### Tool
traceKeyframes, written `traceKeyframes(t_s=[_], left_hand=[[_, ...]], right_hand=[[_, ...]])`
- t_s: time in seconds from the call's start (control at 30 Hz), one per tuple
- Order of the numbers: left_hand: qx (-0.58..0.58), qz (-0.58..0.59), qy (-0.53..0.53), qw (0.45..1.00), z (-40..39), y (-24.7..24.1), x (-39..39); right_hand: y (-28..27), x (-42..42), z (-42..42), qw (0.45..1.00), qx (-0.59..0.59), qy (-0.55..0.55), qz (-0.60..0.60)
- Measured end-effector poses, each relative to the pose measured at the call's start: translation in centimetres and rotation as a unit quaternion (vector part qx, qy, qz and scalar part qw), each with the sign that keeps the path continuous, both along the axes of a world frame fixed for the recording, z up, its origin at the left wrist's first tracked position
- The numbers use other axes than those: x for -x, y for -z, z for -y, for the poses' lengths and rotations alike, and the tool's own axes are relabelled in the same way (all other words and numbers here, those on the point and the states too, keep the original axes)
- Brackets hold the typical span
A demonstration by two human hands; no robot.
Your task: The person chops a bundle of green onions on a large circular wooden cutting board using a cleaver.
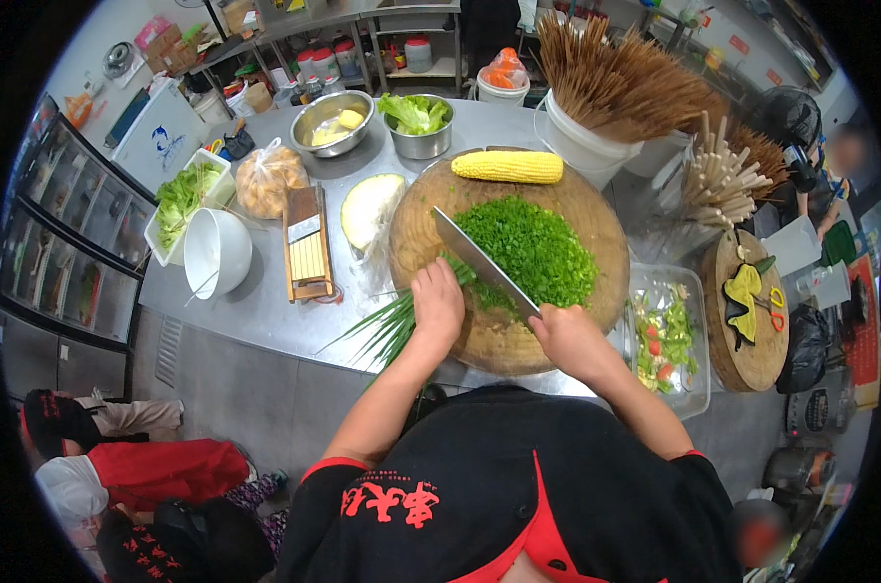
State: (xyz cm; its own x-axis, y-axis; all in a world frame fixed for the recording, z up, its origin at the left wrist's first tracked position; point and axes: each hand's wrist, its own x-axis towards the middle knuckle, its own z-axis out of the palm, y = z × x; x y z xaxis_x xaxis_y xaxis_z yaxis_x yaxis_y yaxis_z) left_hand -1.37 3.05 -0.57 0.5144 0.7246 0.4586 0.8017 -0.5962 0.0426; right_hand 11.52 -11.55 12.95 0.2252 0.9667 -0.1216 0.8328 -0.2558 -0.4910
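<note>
My left hand (439,300) presses a bunch of green onions (382,328) onto the round wooden chopping block (426,208). Their long leaves trail off to the left, past the block's rim. In my right hand (575,339) is the handle of a cleaver (484,264); its blade slants up and left across the block, between the bunch and the cut pieces. A broad heap of chopped green onion (531,248) lies on the blade's far side. One peeled ear of corn (507,167) rests at the block's far edge.
Left of the block are half a melon or gourd (371,211), a wooden mandoline slicer (308,248) and a white bowl (218,251). A plastic tub of scraps (666,339) adjoins it at right. Buckets of skewers (590,138) stand behind. Several people (164,474) are at lower left.
</note>
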Motion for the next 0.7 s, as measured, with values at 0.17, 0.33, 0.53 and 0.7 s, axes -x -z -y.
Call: traceKeyframes(t_s=[0.17, 0.33, 0.53, 0.7], left_hand=[[0.002, -0.008, 0.012, 1.000, -0.1, 0.0, 0.0], [0.065, -0.033, 0.019, 0.997, 0.0, -0.1, 0.1], [0.103, -0.004, 0.042, 0.994, 0.4, -1.5, 0.5], [0.094, 0.065, 0.064, 0.991, 1.6, -1.8, 0.8]], right_hand=[[0.3, 0.6, -0.8, 1.000, 0.025, -0.012, 0.003], [3.0, 0.9, -2.8, 0.997, 0.058, -0.033, -0.039], [4.4, -0.6, -3.9, 0.999, 0.026, 0.009, -0.018], [0.4, -0.4, -2.2, 1.000, 0.008, 0.005, -0.024]])
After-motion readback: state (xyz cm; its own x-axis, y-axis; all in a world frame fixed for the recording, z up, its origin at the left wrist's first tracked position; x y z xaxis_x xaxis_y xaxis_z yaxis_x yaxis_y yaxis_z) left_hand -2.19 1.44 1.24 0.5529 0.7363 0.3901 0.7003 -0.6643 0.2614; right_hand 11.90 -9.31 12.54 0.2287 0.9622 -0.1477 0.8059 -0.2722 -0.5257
